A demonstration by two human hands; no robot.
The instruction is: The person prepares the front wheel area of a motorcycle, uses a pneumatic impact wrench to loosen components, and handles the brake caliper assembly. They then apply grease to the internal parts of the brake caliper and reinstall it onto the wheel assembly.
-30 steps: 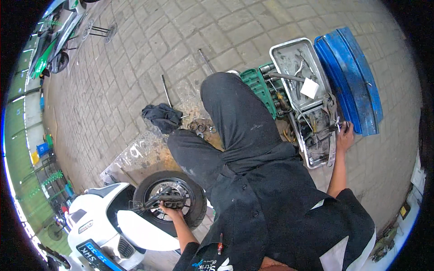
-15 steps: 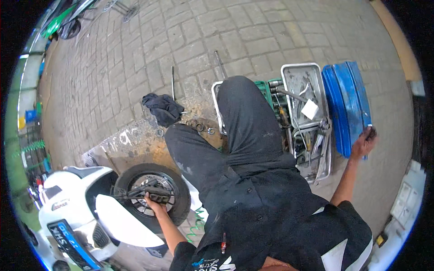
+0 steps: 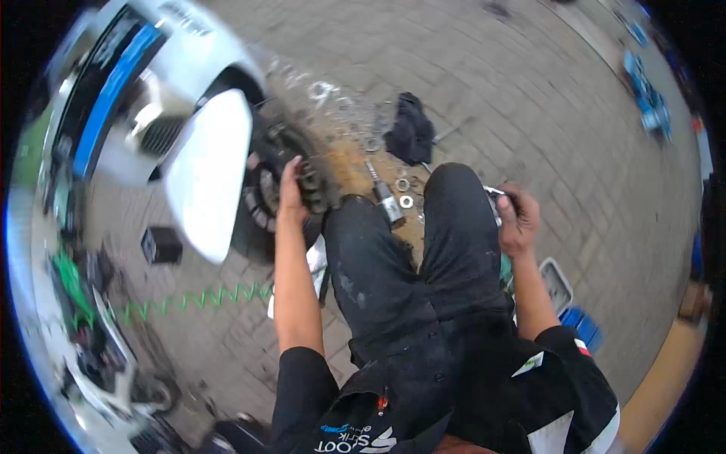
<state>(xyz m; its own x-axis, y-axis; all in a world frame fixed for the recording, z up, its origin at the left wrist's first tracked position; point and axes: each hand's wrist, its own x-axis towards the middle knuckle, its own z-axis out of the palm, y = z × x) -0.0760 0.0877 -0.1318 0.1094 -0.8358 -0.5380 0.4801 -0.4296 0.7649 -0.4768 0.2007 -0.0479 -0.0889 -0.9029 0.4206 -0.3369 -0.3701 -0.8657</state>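
The left hand (image 3: 293, 193) seems to hold a dark metal part (image 3: 311, 185), in front of the wheel (image 3: 253, 236). It is too blurry to tell if the part touches the wheel. Well to the right of the wheel, the right hand (image 3: 519, 223) pinches a small shiny thing (image 3: 494, 191). Metal rings (image 3: 407, 202) lie right of the wheel too. I think the step is steadying the part, with the shiny thing ready. The next move seems to need a firm left hold and careful aim.
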